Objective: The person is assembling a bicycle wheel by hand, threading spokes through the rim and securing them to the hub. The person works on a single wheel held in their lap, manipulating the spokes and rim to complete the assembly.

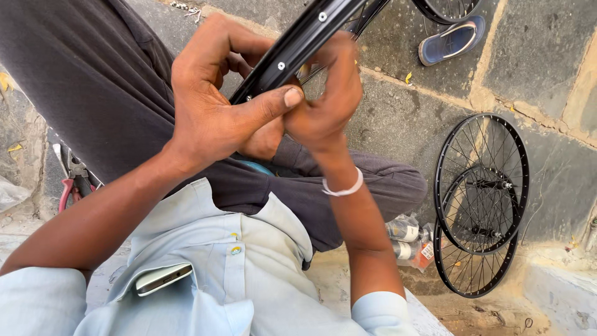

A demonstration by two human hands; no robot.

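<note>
1. Gripping a black bicycle rim [298, 43] above the lap, a seated person works both bare hands against its inner face; the rim runs slantwise from the upper middle of the frame down toward the dark trousers [93, 74].
2. Left hand [214, 106]: fingers curled over the rim from the near side, thumb laid flat and pressed across toward the other hand.
3. Right hand [323, 102]: fingers bunched together at the rim wall, apparently pinching something small there; what it is cannot be told. A white band [342, 188] circles that wrist.
4. Handling, as a judgement: the hoop looks like stiff metal, light for its span, with a glossy coat likely to slip under sweaty fingers. Holding it across the wall, between the spoke holes, seems surest; thin spokes [367, 15] would bend if used as handles.
5. Edges: the rim's lips and spoke holes sit hard against the fingertips.
6. Room: two finished spoked wheels [482, 205] lean against the stone wall [541, 56] to the right, well apart from the hands, with small bottles [404, 239] just beside them. Red-handled pliers [71, 180] lie at the left, a blue sandal [451, 40] at top right. Swinging the hoop is freest upward and away from the body.
</note>
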